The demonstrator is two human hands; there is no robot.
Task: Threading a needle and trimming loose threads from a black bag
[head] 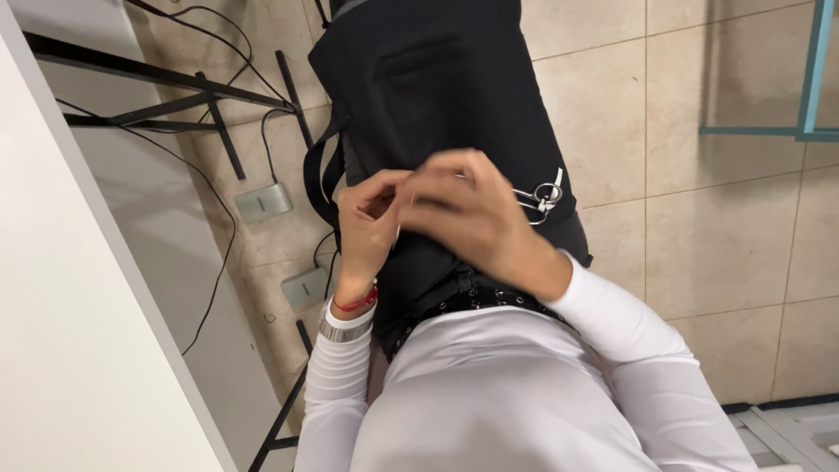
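Observation:
I look down at my own body, in a white long-sleeved top and black trousers (437, 96) with a studded black belt (472, 300). My left hand (367, 227) and my right hand (468, 214) meet in front of my waist, fingertips pinched together on something too small to make out. A metal key ring with a clip (544, 197) hangs at my right hip, just past my right hand's knuckles. My left wrist carries a red cord and a metal watch band (345, 328).
A white tabletop (61, 332) fills the left side, with black metal frame bars (157, 74) under it. Two grey power adapters (262, 203) with black cables lie on the beige tile floor (699, 236). A teal metal frame (817, 87) stands at the upper right.

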